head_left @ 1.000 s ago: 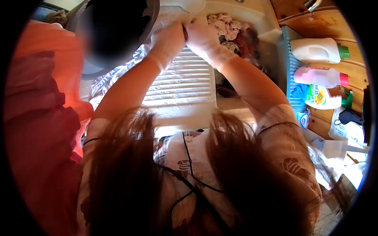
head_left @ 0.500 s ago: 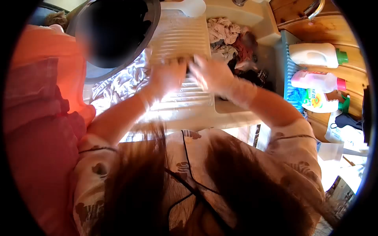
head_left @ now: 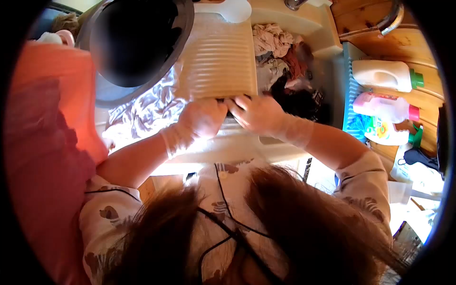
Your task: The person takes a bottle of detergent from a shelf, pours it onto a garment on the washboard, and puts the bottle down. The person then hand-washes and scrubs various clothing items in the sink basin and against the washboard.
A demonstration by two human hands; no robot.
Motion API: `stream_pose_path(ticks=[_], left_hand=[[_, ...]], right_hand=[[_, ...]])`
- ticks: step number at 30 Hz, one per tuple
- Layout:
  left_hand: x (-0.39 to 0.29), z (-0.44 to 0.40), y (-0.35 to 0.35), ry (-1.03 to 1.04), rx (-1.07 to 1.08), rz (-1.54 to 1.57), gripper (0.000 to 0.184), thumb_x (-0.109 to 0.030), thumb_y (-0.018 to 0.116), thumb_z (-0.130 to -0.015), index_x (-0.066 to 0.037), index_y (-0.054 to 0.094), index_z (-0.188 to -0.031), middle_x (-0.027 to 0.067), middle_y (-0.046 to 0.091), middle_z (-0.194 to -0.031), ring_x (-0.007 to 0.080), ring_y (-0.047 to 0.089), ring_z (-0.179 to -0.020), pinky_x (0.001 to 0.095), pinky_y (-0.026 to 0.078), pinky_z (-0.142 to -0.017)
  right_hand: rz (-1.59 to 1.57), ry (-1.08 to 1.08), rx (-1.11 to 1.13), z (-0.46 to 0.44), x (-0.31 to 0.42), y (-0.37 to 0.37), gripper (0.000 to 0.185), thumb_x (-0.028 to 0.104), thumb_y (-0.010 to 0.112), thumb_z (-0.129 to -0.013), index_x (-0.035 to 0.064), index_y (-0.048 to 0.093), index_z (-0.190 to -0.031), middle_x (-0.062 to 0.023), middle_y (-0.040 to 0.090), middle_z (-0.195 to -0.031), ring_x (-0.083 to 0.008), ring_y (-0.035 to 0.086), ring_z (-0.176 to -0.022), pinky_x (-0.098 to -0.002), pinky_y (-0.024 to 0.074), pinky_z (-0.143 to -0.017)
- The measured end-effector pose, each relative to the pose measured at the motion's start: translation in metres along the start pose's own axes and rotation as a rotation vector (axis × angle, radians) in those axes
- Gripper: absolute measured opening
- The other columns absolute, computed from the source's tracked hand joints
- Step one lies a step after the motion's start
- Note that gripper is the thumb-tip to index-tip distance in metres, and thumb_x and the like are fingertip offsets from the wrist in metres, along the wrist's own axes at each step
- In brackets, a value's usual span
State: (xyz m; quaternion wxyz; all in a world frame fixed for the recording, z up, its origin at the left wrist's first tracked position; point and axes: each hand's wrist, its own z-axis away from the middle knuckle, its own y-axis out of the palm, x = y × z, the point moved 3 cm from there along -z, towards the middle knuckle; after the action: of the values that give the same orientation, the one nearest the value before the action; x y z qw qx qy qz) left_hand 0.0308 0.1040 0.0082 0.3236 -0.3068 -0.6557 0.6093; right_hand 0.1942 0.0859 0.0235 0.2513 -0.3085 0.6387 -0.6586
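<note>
Ribbed washboard (head_left: 218, 57): gloved left hand (head_left: 205, 116) and right hand (head_left: 260, 114) close around dark fabric (head_left: 230, 115) near its lower end; even pressure between both likely works best.

1 head camera looks forward and down.

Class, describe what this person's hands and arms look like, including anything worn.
The left hand and right hand wear thin, translucent gloves with wrinkled cuffs past the wrists. Forearms are bare below short, pale sleeves with brown printed motifs and dark trim.
</note>
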Motion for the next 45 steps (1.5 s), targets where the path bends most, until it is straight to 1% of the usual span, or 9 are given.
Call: stream_pose_path(ticks=[3, 7, 11, 17, 25, 29, 31, 36, 45], left_hand=[[0.043, -0.066, -0.013, -0.543, 0.152, 0.606, 0.017, -0.017, 0.052, -0.087, -0.003, 0.062, -0.086, 0.0129, 0.063, -0.072, 0.0232, 0.062, -0.058, 0.0370, 0.049, -0.052], [0.060, -0.077, 0.030, -0.537, 0.081, 0.446, 0.018, -0.015, 0.049, -0.088, -0.001, 0.060, -0.088, 0.0154, 0.066, -0.077, 0.0245, 0.067, -0.073, 0.0365, 0.051, -0.057], [-0.009, 0.007, -0.004, -0.076, 0.055, 0.062, 0.018, -0.009, 0.046, -0.087, 0.001, 0.060, -0.088, 0.0166, 0.066, -0.079, 0.0295, 0.067, -0.081, 0.0399, 0.053, -0.063], [0.058, -0.082, 0.001, -0.662, 0.160, 0.369, 0.022, -0.020, 0.050, -0.090, -0.004, 0.065, -0.094, 0.0185, 0.068, -0.087, 0.0313, 0.067, -0.085, 0.0403, 0.053, -0.068], [0.038, -0.004, -0.021, -0.588, 0.163, 1.007, 0.033, -0.026, 0.070, -0.080, 0.001, 0.063, -0.098, 0.0210, 0.066, -0.088, 0.0293, 0.063, -0.080, 0.0362, 0.048, -0.076], [0.027, 0.014, -0.035, -0.473, 0.102, 0.939, 0.030, -0.019, 0.064, -0.082, 0.002, 0.062, -0.102, 0.0191, 0.064, -0.095, 0.0288, 0.062, -0.087, 0.0357, 0.046, -0.078], [0.027, 0.025, -0.048, -0.505, 0.024, 0.955, 0.029, -0.019, 0.060, -0.083, 0.002, 0.063, -0.103, 0.0202, 0.063, -0.102, 0.0286, 0.061, -0.092, 0.0345, 0.046, -0.081], [0.018, 0.038, -0.069, -0.446, -0.350, 1.364, 0.026, -0.012, 0.050, -0.091, 0.004, 0.061, -0.107, 0.0060, 0.060, -0.099, 0.0140, 0.057, -0.088, 0.0285, 0.047, -0.082], [0.020, 0.014, -0.083, -0.584, -0.450, 2.170, 0.038, -0.013, 0.046, -0.092, 0.005, 0.047, -0.126, 0.0179, 0.055, -0.120, 0.0238, 0.059, -0.103, 0.0329, 0.052, -0.081]], right_hand=[[-0.494, 0.645, 0.377, -0.082, -0.039, -0.017, 0.029, 0.016, 0.058, -0.084, 0.0080, 0.059, -0.112, -0.0131, 0.062, -0.097, -0.0231, 0.065, -0.083, -0.0305, 0.0546, -0.053], [-0.402, 0.580, 0.042, -0.084, -0.043, -0.009, 0.029, 0.012, 0.058, -0.085, 0.0039, 0.058, -0.113, -0.0159, 0.062, -0.098, -0.0252, 0.065, -0.079, -0.0347, 0.0570, -0.065], [-0.096, -0.063, 0.023, 0.019, 0.015, -0.007, 0.054, 0.023, 0.062, -0.081, 0.0073, 0.047, -0.130, -0.0144, 0.054, -0.109, -0.0224, 0.063, -0.074, -0.0331, 0.0549, -0.053], [-0.514, 0.659, 0.241, -0.089, -0.056, 0.002, 0.026, 0.018, 0.047, -0.089, 0.0015, 0.062, -0.103, -0.0158, 0.064, -0.083, -0.0272, 0.066, -0.079, -0.0331, 0.0544, -0.063], [-0.473, 0.707, -0.190, 0.022, -0.091, -0.011, 0.043, 0.024, 0.071, -0.079, 0.0026, 0.058, -0.115, -0.0195, 0.063, -0.107, -0.0296, 0.062, -0.097, -0.0350, 0.0466, -0.089], [-1.296, 1.030, -0.165, 0.068, -0.085, -0.054, 0.035, 0.021, 0.068, -0.084, 0.0065, 0.059, -0.115, -0.0061, 0.063, -0.093, -0.0172, 0.062, -0.087, -0.0336, 0.0549, -0.074], [-1.521, 1.001, -0.424, 0.084, -0.087, -0.059, 0.039, 0.028, 0.069, -0.083, 0.0070, 0.060, -0.114, -0.0086, 0.061, -0.102, -0.0192, 0.059, -0.086, -0.0348, 0.0538, -0.062], [-1.847, 0.974, -0.733, 0.111, -0.078, -0.106, 0.031, 0.026, 0.061, -0.090, 0.0026, 0.060, -0.110, -0.0098, 0.064, -0.104, -0.0189, 0.060, -0.095, -0.0356, 0.0494, -0.084], [-1.917, 0.599, -0.788, 0.093, -0.072, -0.146, 0.029, 0.013, 0.063, -0.087, -0.0003, 0.059, -0.112, -0.0117, 0.065, -0.103, -0.0233, 0.064, -0.092, -0.0363, 0.0515, -0.086]])
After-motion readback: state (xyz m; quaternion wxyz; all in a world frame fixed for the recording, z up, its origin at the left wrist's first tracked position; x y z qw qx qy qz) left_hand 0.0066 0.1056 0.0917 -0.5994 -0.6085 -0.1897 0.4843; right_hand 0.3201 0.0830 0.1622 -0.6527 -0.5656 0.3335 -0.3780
